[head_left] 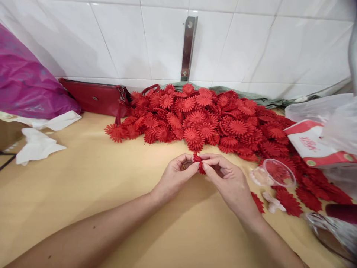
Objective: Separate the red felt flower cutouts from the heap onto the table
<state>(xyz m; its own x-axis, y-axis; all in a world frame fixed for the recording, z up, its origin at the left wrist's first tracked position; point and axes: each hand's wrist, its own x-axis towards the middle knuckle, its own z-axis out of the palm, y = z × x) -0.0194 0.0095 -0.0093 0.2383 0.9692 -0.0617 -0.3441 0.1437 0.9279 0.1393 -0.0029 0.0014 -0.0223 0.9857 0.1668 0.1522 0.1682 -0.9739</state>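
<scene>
Both hands meet over the table, pinching one small red flower piece [199, 163] between thumbs and fingertips. My left hand [178, 171] grips it from the left and wears a ring on one finger. From the right, my right hand [227, 178] holds the same piece, its fingers curled. The piece looks folded or bunched, and much of it is hidden by the fingertips. Just beyond the hands lies a large heap of red flower-shaped pieces [203, 115] with many petals, some of them stacked.
A clear plastic cup [279, 173] lies right of my right hand, near a crumpled white scrap [273, 203]. Farther right are a red-and-white packet [315, 145] and plastic bags. A red purse [95, 98], purple bag [30, 78] and white tissue [39, 145] sit left. A tiled wall [117, 41] stands behind.
</scene>
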